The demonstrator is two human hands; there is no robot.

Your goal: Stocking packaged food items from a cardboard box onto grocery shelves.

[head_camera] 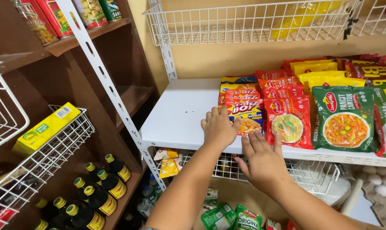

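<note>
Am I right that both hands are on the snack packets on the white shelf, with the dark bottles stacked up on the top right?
Not quite. The head view shows the dark bottles at the lower left. Both the left hand and the right hand are at the snack packets on the white shelf.

To the left of your left hand (219, 127) fingers, the white shelf (180, 110) lies bare back to the wall, so you can slide that way freely. To the right of those fingers, the yellow snack packs (244, 114) block you, touching them. Ahead of your right hand (263, 162) fingers, red noodle packs (289, 120) crowd the shelf edge. Overhead, the wire basket (244, 23) limits lifting. Below your right fingers hangs another wire rack (306, 172).
</note>
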